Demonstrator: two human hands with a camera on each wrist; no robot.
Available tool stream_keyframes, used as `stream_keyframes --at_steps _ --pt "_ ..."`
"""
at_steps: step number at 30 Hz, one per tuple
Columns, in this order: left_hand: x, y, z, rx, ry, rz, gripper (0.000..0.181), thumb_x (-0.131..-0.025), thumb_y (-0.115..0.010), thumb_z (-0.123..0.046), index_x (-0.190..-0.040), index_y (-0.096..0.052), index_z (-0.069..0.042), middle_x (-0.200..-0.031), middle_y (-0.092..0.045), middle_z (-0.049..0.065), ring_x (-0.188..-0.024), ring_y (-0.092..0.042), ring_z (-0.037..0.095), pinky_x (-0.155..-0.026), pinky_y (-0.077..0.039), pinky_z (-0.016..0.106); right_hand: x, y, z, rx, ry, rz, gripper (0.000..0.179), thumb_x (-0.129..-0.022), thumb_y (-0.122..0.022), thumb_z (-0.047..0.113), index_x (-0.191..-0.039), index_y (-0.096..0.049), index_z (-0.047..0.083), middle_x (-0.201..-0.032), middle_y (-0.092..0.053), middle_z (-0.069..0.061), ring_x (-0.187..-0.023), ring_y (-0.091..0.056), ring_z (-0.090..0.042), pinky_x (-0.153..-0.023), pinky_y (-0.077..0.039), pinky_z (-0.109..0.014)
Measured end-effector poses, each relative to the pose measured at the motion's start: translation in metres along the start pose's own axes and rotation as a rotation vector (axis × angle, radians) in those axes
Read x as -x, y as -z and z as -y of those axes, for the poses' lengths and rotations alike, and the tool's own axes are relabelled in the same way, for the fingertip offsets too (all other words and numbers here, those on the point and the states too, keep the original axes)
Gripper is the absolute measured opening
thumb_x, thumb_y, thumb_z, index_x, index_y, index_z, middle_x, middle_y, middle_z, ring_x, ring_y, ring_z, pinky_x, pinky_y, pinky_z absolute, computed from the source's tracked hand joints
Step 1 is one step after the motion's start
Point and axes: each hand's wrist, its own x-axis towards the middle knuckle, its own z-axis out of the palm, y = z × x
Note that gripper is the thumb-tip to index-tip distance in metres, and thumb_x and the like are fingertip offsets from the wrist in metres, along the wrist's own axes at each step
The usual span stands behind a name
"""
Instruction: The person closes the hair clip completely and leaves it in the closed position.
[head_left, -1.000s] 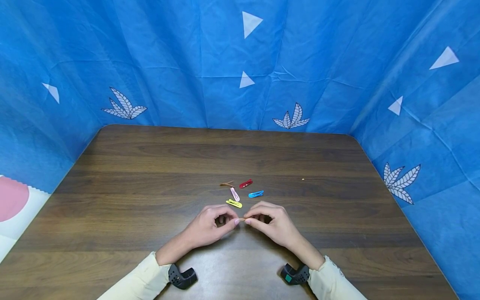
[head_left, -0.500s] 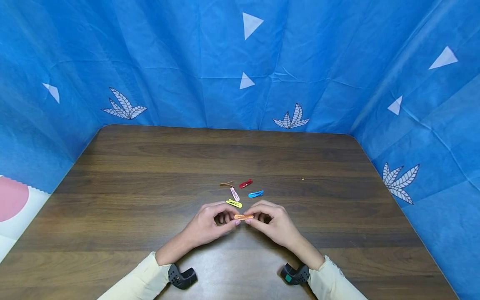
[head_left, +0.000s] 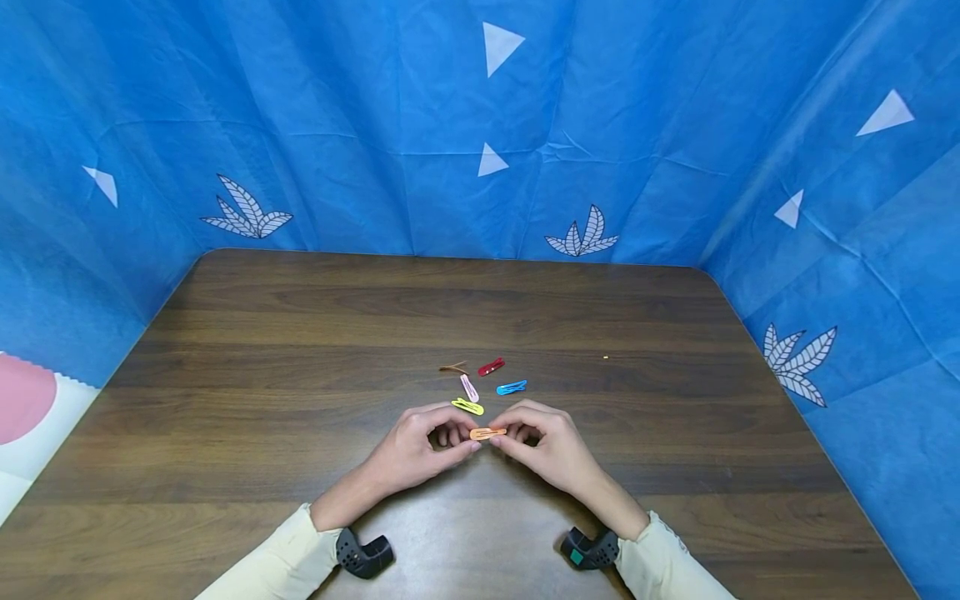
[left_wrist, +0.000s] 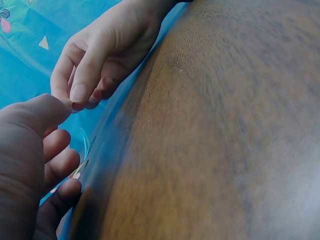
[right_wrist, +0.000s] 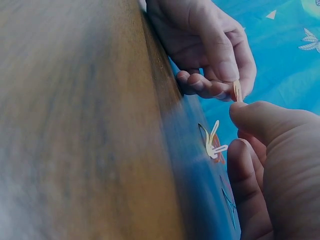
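Note:
An orange snap hair clip (head_left: 485, 434) is held level between my two hands, low over the middle of the table. My left hand (head_left: 417, 447) pinches its left end between thumb and index finger. At the other end, the thumb and index finger of my right hand (head_left: 553, 447) grip it. The right wrist view shows the hair clip (right_wrist: 237, 91) spanning from one thumb to the other. Just beyond the hands lies a yellow hair clip (head_left: 468, 407), with a pink clip (head_left: 469, 388), a blue clip (head_left: 512, 387) and a red clip (head_left: 491, 367) behind it.
A thin brown clip (head_left: 453, 367) with splayed prongs lies left of the red one. Farther right is a tiny pale speck (head_left: 606, 357) on the wooden table (head_left: 300, 333). Blue curtains (head_left: 375, 125) hang along the back and sides.
The orange hair clip, seen edge-on a second ago, has been turned so that its flat face shows to the head view. Both hands stay almost where they were.

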Motion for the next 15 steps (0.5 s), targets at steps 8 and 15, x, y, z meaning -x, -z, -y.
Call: stream_keyframes --at_steps 8,15 --pt "-0.0003 -0.0008 0.0003 -0.007 -0.001 -0.005 0.015 -0.088 -0.081 -0.009 -0.099 -0.074 -0.016 -0.08 -0.066 -0.007 -0.07 -0.059 0.003 -0.059 -0.053 0.023 0.0001 0.0006 -0.0006 0.024 0.027 0.0 0.016 -0.088 -0.082 0.01 -0.102 -0.078 0.016 -0.092 -0.071 0.004 -0.073 -0.062 -0.004 -0.062 -0.055 -0.021" --pt "-0.0008 -0.0007 0.0004 -0.009 0.002 -0.005 0.015 -0.088 -0.081 -0.008 -0.099 -0.074 -0.015 -0.081 -0.066 -0.007 -0.07 -0.059 0.003 -0.059 -0.053 0.023 0.0 0.0013 -0.0025 0.048 0.051 -0.007 0.015 -0.089 -0.081 0.009 -0.102 -0.078 0.016 -0.094 -0.071 0.004 -0.073 -0.061 -0.003 -0.062 -0.053 -0.019"
